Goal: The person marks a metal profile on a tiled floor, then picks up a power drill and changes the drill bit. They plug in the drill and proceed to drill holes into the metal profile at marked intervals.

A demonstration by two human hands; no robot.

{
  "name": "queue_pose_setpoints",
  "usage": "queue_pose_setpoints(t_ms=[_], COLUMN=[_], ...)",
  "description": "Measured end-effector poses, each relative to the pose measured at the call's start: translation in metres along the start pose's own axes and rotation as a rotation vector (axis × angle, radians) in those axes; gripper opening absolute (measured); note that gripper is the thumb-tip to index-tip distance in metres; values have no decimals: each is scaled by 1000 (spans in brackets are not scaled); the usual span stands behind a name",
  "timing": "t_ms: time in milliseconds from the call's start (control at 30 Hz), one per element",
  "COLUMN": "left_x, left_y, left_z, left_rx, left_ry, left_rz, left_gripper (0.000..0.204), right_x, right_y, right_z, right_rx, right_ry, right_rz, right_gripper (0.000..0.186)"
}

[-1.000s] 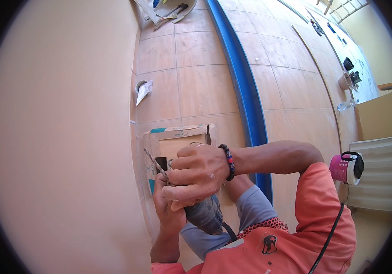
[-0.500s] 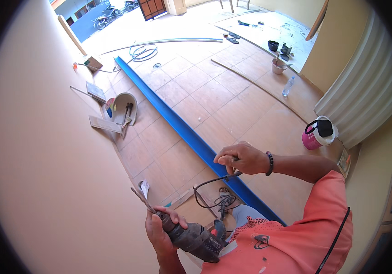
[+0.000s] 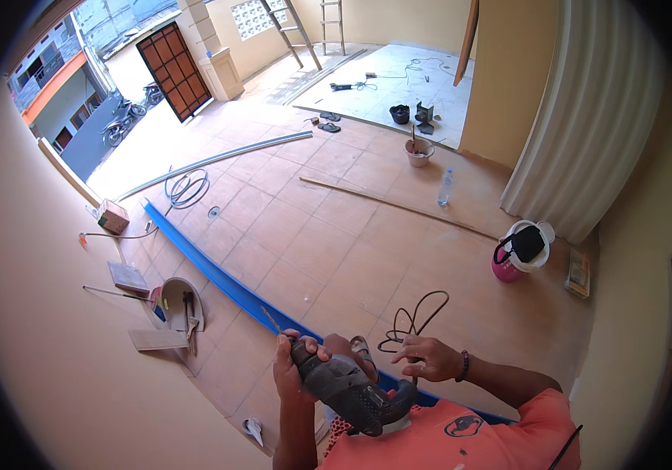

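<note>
My left hand (image 3: 298, 362) grips a dark power drill (image 3: 344, 392) around its front, just behind the chuck. The long bit (image 3: 271, 319) points up and to the left. My right hand (image 3: 428, 360), with a beaded bracelet on the wrist, is beside the drill's rear handle, fingers curled on the black power cord (image 3: 434, 296). Loops of that cord stand out beyond the fingers. Beneath the drill a long blue channel (image 3: 218, 276) runs diagonally over the tiled floor, partly hidden by my arms and body. One sandalled foot (image 3: 364, 356) shows between the hands.
Along the left wall lie a tipped basin (image 3: 171, 294) with tools, boards (image 3: 157, 339) and a carton (image 3: 112, 217). To the right are a white-and-pink bucket (image 3: 512, 262), a bottle (image 3: 445, 188), a pot (image 3: 420, 153) and a long thin strip (image 3: 383, 197). A coiled hose (image 3: 187, 188) lies farther off.
My view has tilted up and shifted, showing more of the yard. The drill has come closer to my right hand, which is now beside its handle. The cord loops have swung out beyond that hand.
</note>
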State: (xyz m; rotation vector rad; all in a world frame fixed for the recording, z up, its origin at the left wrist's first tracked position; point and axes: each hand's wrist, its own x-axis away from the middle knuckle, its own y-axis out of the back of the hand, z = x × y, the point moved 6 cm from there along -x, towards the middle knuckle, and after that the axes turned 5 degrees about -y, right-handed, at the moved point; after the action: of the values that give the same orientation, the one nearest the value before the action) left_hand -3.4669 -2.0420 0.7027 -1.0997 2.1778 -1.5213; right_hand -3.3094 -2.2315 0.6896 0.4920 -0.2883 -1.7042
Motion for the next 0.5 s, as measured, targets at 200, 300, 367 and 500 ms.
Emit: queue_pose_setpoints(t_ms=[200, 300, 367, 500], left_x=[-198, -325, -386, -504], left_y=[0, 14, 22, 9], left_z=[73, 101, 122, 134], left_rx=[110, 39, 27, 119], left_ry=[442, 551, 631, 692], left_rz=[-64, -90, -215, -338], left_gripper=[22, 24, 24, 24], right_x=[-59, -112, -156, -243], right_y=[37, 63, 96, 176], right_z=[-82, -153, -171, -181], right_rx=[-212, -302, -400, -313], right_ry=[-187, -317, -374, -361], right_rz=[130, 73, -3, -152], right_gripper=[55, 69, 75, 76])
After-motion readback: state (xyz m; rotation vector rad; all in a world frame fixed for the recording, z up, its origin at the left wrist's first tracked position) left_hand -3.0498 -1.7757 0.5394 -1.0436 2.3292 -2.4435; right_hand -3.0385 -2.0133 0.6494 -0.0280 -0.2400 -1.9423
